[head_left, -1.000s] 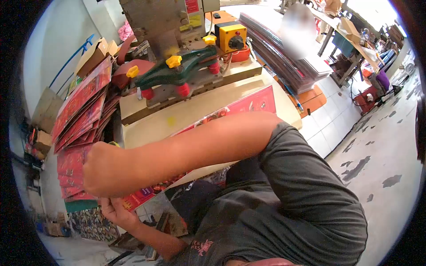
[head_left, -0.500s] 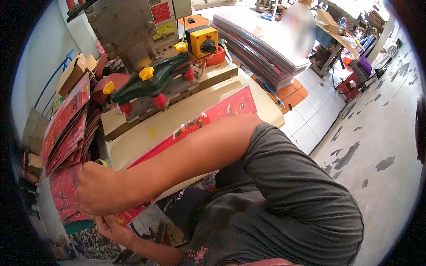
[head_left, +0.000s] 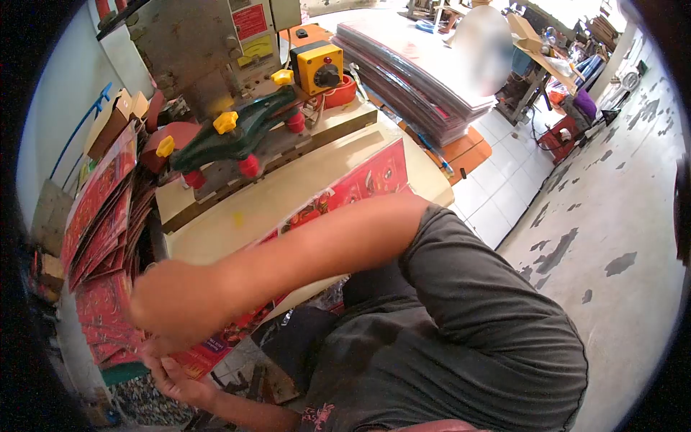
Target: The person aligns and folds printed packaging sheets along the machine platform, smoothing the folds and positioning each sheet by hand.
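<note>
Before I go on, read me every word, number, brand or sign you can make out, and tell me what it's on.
No text reads clearly.
Red label on the machine: too small.
Yellow label below it: too small.
Red printed sheet under the arm: lettering on its purple patch, too blurred.
Pink shirt print: unreadable.
Stacked red sheets at left: too small.

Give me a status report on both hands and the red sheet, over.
Left hand at red sheet's lower end, grip unclear. Right hand blurred, close by. Sheet slants across pale worktop, right forearm covering its middle.
</note>
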Tool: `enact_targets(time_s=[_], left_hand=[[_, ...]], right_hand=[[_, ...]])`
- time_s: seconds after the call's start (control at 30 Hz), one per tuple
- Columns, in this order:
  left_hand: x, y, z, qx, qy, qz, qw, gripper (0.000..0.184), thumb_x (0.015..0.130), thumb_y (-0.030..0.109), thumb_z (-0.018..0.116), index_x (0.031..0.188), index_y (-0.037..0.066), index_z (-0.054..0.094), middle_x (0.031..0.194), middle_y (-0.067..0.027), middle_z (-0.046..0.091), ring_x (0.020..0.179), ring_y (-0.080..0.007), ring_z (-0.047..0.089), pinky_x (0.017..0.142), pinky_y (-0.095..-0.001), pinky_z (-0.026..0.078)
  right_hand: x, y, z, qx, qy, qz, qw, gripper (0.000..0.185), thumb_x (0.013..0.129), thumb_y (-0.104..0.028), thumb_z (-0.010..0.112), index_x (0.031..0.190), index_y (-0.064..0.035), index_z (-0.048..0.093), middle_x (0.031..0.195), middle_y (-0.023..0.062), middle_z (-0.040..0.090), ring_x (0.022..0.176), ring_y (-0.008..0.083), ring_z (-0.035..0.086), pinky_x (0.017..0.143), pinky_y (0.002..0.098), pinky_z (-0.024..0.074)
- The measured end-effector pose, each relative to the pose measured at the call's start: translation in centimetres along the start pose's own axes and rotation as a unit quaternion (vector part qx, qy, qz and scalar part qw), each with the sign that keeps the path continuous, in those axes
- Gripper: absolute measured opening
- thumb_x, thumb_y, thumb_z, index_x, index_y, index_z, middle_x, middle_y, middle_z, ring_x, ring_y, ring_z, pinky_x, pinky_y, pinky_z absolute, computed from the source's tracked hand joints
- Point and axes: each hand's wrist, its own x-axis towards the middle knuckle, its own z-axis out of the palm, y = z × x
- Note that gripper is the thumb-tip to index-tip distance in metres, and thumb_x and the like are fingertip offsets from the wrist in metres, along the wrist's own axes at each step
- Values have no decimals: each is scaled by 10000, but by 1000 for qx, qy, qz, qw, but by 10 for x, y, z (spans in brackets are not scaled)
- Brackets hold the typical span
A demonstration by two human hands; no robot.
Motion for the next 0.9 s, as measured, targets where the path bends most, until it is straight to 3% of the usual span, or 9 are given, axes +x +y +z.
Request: enact_targets(time_s=[0.13, 0.2, 0.43, 0.53, 0.63, 0.7, 0.73, 0.8, 0.9], left_hand=[[4, 3, 0, 0, -17, -19, 1000, 445, 968, 209, 611, 1319, -57, 544, 1273, -158, 593, 1137, -238, 591, 968, -382, 490], [7, 2, -3, -11, -16, -66, 998, 446, 952, 200, 632, 1314, -46, 545, 1457, -176, 480, 1317, -313, 477, 1113, -460, 370], [3, 4, 2, 5, -42, -36, 998, 516, 959, 233, 615, 1363, -67, 500, 1425, -192, 500, 1292, -306, 491, 1080, -453, 403], [0, 9, 7, 36, -14, -25, 999, 504, 963, 224, 614, 1358, -68, 501, 1403, -195, 511, 1264, -298, 511, 1061, -449, 425], [0, 10, 4, 7, -51, -75, 996, 467, 975, 223, 603, 1333, -65, 522, 1360, -188, 537, 1218, -284, 541, 1037, -434, 451], [-1, 3, -5, 17, -60, -46, 997, 440, 981, 219, 598, 1314, -61, 532, 1324, -184, 552, 1178, -274, 560, 1002, -417, 479], [-2, 5, -3, 20, -63, -37, 997, 431, 983, 217, 596, 1307, -60, 535, 1313, -183, 558, 1164, -270, 566, 990, -411, 489], [-5, 14, 3, -60, -21, -56, 996, 312, 992, 192, 584, 1198, -41, 561, 1105, -106, 622, 948, -181, 603, 853, -357, 511], [-2, -16, -48, -8, 16, -16, 1000, 322, 998, 209, 574, 1212, -31, 556, 1102, -115, 625, 949, -193, 607, 861, -371, 517]], right_hand=[[1, -9, 24, -45, 45, 17, 998, 214, 631, -226, 710, 620, -18, 660, 606, 200, 621, 595, 372, 663, 532, 462, 527], [3, -10, 26, -27, 66, 17, 997, 210, 615, -220, 711, 619, -19, 651, 614, 193, 627, 607, 366, 667, 525, 463, 520], [3, -6, 35, 23, 101, 22, 994, 194, 643, -210, 690, 657, -26, 627, 661, 173, 634, 647, 375, 653, 557, 473, 512], [-1, -8, 30, 15, 89, 46, 995, 175, 718, -188, 676, 734, -20, 626, 723, 186, 638, 748, 381, 651, 606, 481, 510], [-5, -6, 30, 59, 114, 83, 988, 159, 810, -164, 653, 807, -13, 605, 759, 188, 636, 821, 387, 642, 643, 496, 505], [-9, -5, 26, 65, 287, 90, 951, 162, 911, -135, 613, 826, -3, 573, 733, 175, 617, 759, 338, 659, 627, 443, 512], [-10, -4, 13, 66, 287, 90, 951, 162, 911, -135, 613, 826, -3, 573, 733, 175, 617, 759, 338, 659, 627, 443, 512], [-18, 2, -22, 222, 333, 117, 909, 180, 970, -126, 582, 850, 5, 557, 727, 144, 610, 717, 224, 664, 621, 355, 514], [-49, 10, -48, 271, 323, 139, 896, 182, 1010, -140, 548, 900, 2, 570, 760, 77, 637, 713, 125, 644, 638, 279, 517]])
